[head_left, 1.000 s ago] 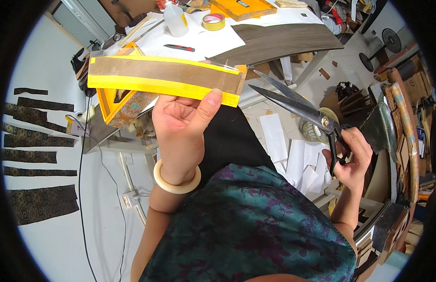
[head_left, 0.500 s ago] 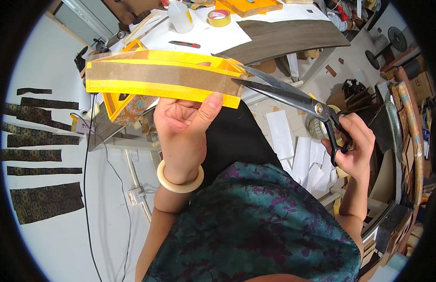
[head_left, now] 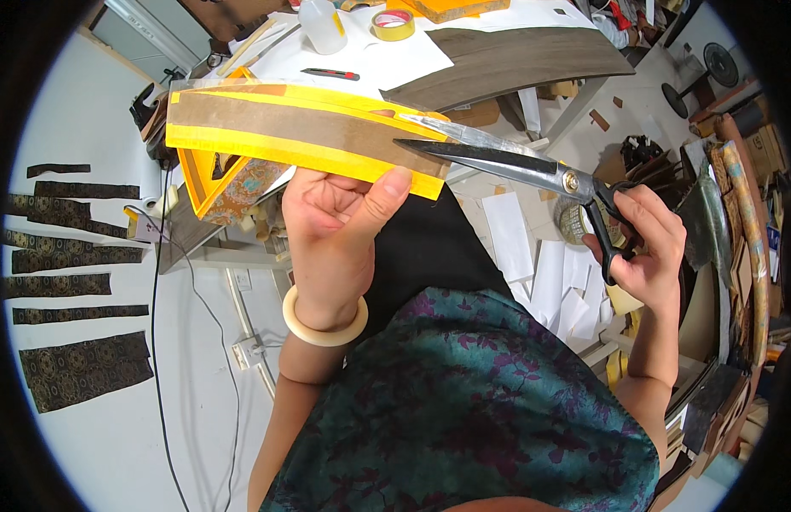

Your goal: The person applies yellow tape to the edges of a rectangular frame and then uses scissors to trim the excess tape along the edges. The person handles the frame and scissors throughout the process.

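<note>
My left hand (head_left: 331, 218) is closed on the lower edge of a long yellow-bordered brown panel (head_left: 284, 122), thumb in front near its right end. Clear film shows along the panel's edges. Behind it are yellow walls and a floral-patterned side (head_left: 249, 186) of what looks like a box; how they join is hidden. In my right hand (head_left: 649, 243) is a pair of large scissors (head_left: 572, 181), fingers through the black handles. The blades point left and stand slightly parted at the panel's right end, the dark one crossing in front of it and the bright one along its upper edge.
Beyond, a white-covered table bears a red-and-black utility knife (head_left: 330, 74), a tape roll (head_left: 394, 25), a translucent bottle (head_left: 323, 26) and a dark curved board (head_left: 515, 64). Dark patterned strips (head_left: 80, 311) lie at left. Paper pieces (head_left: 508, 235) and a fan (head_left: 719, 64) are at right.
The scissors have moved left, further over the panel's right end, and their blades have come closer together. The panel has shifted slightly right and tilted a little in my left hand.
</note>
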